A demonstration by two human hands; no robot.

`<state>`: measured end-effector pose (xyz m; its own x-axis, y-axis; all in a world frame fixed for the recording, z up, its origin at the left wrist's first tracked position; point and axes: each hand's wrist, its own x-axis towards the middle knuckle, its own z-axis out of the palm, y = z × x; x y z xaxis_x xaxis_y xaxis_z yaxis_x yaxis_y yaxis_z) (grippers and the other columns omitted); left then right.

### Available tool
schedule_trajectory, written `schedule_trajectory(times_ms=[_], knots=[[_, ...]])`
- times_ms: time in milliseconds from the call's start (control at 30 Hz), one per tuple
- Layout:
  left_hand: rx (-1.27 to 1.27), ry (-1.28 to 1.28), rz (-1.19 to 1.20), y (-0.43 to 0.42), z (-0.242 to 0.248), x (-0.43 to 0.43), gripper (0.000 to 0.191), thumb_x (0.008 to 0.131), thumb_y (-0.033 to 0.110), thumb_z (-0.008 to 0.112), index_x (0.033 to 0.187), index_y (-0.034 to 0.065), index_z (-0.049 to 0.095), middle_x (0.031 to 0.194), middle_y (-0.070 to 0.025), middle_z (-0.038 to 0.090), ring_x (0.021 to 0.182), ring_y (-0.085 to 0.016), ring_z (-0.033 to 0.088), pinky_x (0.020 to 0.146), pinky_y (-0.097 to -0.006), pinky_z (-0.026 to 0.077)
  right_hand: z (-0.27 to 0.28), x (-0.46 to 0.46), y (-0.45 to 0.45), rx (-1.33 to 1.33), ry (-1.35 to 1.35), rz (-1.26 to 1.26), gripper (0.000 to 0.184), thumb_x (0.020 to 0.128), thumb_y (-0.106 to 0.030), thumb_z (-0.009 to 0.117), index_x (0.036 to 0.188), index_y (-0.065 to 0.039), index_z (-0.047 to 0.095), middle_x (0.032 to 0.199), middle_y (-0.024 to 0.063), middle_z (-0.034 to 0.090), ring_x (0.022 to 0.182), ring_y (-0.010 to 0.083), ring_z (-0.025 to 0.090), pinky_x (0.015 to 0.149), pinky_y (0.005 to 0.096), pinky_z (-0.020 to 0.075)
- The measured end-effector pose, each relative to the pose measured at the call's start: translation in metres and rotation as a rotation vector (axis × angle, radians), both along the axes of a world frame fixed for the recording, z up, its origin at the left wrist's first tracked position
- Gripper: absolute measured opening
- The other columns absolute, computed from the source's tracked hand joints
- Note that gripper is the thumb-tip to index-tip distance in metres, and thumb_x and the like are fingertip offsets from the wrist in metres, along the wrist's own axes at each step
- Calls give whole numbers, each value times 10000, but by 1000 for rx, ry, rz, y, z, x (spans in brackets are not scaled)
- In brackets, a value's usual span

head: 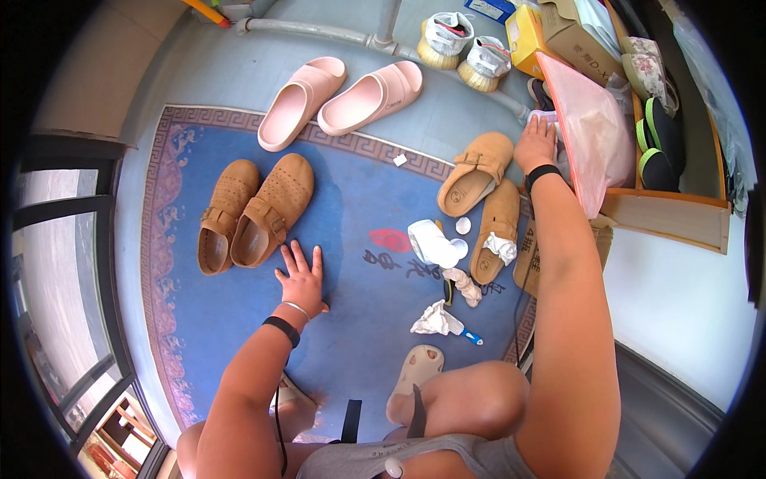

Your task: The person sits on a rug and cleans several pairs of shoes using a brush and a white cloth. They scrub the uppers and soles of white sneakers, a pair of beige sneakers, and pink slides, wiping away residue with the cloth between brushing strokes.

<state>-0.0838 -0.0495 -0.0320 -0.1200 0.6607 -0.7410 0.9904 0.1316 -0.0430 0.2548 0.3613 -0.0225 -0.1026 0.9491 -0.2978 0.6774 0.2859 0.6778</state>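
Observation:
My left hand (299, 280) is spread with fingers apart over the blue mat (239, 335) and holds nothing. Just beyond its fingertips stands a pair of brown perforated suede clogs (272, 209). At the upper right my right hand (537, 143) reaches to the edge of a pink translucent sheet (598, 129). Its fingertips lie on a pale lilac item (541, 115), mostly hidden; whether they grip it cannot be seen. Between the arms lie tan suede clogs (479, 170), one with crumpled white paper (500, 248) in it, and a white bottle (432, 242).
Crumpled tissue (432, 318) covers part of a blue-handled brush (471, 336). Pink slides (374, 99) sit at the mat's far border, near a grey floor pipe (311, 31). White sneakers (446, 39) rest by the pipe. Boxes (580, 45) and a wooden shoe rack (664, 218) stand right.

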Motion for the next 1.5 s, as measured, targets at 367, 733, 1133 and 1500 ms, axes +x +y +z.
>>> schedule_trajectory(times_ms=[367, 733, 1133, 1500], knots=[[-23, 8, 26, 1, -3, 3, 1388, 573, 474, 940, 1615, 95, 106, 1605, -388, 12, 1476, -590, 78, 1040, -697, 393, 29, -78, 45, 505, 1080, 491, 537, 849, -47, 586, 1374, 9, 488, 1370, 190, 578, 1219, 385, 573, 1018, 471, 475], [-33, -12, 29, 2, -6, 1, 1390, 582, 476, 937, 1613, 74, 96, 1599, -401, 10, 1474, -594, 76, 1040, -697, 393, 17, -80, 80, 50, 846, 141, 355, 729, -237, 838, 1022, -75, 722, 1014, 163, 710, 992, 371, 656, 892, 436, 506], [-2, 23, -9, 1, -2, 2, 1446, 537, 492, 951, 1607, 54, 83, 1593, -405, 34, 1478, -582, 102, 1042, -650, 429, 46, -31, -85, 157, 1712, 248, 207, 752, 2, 771, 899, 21, 626, 988, 106, 619, 914, 226, 595, 833, 311, 476], [6, 7, -7, -1, 3, 1, 1430, 572, 507, 941, 1617, 83, 61, 1605, -389, 35, 1472, -591, 97, 1032, -684, 411, 108, -84, -187, -141, 2020, 297, 186, 754, 75, 693, 899, -19, 627, 1085, 55, 602, 939, 145, 567, 847, 243, 452]])
